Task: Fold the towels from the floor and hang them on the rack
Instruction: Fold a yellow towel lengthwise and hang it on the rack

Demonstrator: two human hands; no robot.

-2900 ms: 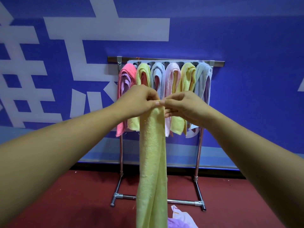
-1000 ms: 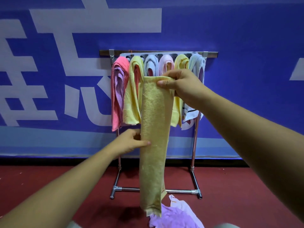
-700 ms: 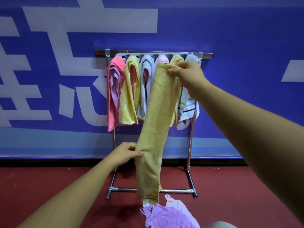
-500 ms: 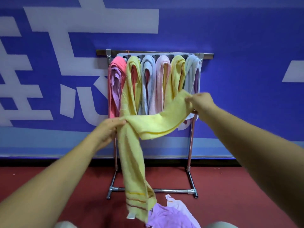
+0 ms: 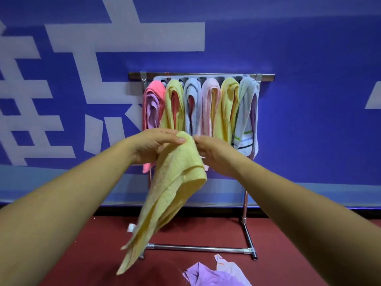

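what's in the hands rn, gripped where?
Yellow towel, pinched at its folded top edge by left hand and right hand; the rest hangs free.

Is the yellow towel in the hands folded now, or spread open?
Folded, not spread. The yellow towel hangs doubled over, both layers pinched at its top by the left hand and right hand.

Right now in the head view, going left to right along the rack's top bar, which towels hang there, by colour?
Pink towel → yellow-green towel → light blue towel → pale pink towel → yellow towel → pale striped towel.
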